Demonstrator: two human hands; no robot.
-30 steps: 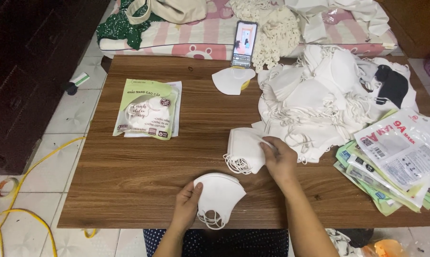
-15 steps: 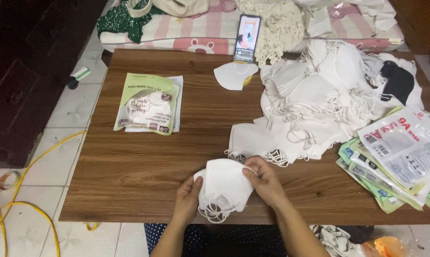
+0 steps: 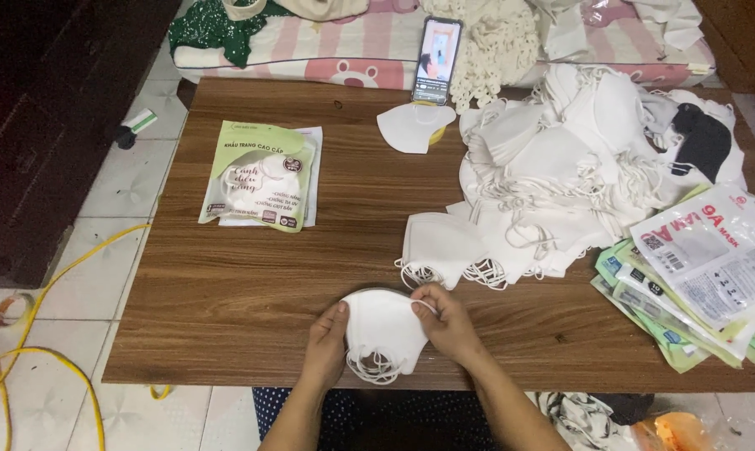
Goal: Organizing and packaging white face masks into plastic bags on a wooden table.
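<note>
Masks, a small white stack of them (image 3: 386, 330), sit at the near edge of the wooden desk (image 3: 227, 292), right in front of the person; left hand (image 3: 327, 342) clamped on the stack's left side, fingers curled under and thumb on top; right hand (image 3: 446, 321) clamped on the right side, thumb pressing the upper rim; both hands are closed on the same stack, and its ear loops dangle in a tangle below, over the desk's edge. Just beyond the right hand, another neat bundle of white masks (image 3: 440, 242) lies flat, loops trailing toward the person; behind it sprawls a big loose heap of white masks (image 3: 578, 159) over the far right of the desk, with one black mask (image 3: 701, 142) on its right flank. Right edge: a fanned pile of flat printed packets (image 3: 694, 267), green and white. Left of centre, well apart from the hands, a green sealed mask packet (image 3: 260, 175) lies flat. Far edge: a phone (image 3: 436, 60) propped upright, screen lit, a single white mask (image 3: 411, 127) just in front of it. Down on the tiled floor at left, a yellow cable (image 3: 52, 280) snakes along.
</note>
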